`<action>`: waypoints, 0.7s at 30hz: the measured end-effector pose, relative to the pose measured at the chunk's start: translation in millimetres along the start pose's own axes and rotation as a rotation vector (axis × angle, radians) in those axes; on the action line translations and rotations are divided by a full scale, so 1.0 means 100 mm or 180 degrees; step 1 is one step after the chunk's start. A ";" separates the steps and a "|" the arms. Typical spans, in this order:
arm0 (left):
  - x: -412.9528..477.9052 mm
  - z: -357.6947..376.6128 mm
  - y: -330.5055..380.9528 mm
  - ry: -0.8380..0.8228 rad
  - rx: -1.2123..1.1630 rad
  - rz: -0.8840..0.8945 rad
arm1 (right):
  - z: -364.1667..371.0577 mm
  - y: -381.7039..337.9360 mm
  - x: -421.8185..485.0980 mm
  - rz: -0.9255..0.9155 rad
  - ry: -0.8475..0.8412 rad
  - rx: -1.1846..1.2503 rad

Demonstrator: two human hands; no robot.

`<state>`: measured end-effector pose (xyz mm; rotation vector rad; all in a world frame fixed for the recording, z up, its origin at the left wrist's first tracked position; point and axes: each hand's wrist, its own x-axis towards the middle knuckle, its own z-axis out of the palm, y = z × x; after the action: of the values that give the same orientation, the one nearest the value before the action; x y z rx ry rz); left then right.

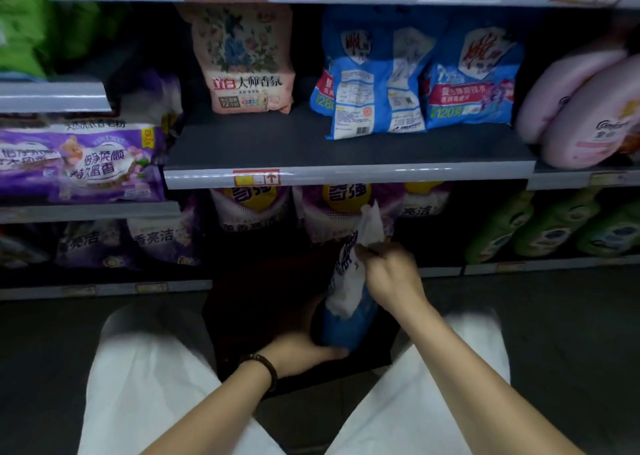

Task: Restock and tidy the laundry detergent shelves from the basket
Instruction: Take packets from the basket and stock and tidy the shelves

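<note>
A blue and white detergent bag (349, 302) stands upright over the dark basket (263, 302) on the floor between my knees. My right hand (391, 274) pinches the bag near its top. My left hand (304, 352) cups the bag's bottom edge from below. On the middle shelf (277, 149) above stand two more blue detergent bags (367, 80) (474, 84) and a pink floral bag (244, 63). Wide gaps show on that shelf beside the pink bag.
Purple bags (83, 163) lie on the left shelf and more purple bags (256, 208) fill the shelf below. Pink bottles (581, 108) lie at the right, green bottles (554, 226) beneath them. The grey floor stretches to both sides of my white trouser legs.
</note>
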<state>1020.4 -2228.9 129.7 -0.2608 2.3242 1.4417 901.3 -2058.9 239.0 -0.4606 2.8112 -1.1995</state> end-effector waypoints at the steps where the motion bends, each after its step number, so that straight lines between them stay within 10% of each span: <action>1: -0.04 0.07 0.13 0.0074 -0.0144 0.0029 | -0.12 -0.14 0.02 0.0117 0.0102 0.0209; 16: -0.42 -0.19 1.44 0.1955 -0.2199 0.1241 | -1.45 -1.79 -0.02 -0.0686 -0.0019 0.1220; 21: -0.57 -0.40 1.72 0.2137 -0.2437 0.1299 | -1.73 -1.31 -0.11 -0.0647 0.1146 0.0624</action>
<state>1001.4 -2189.2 310.2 -0.5712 2.2297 2.7792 916.8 -2021.0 452.6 -0.5797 2.9423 -1.7405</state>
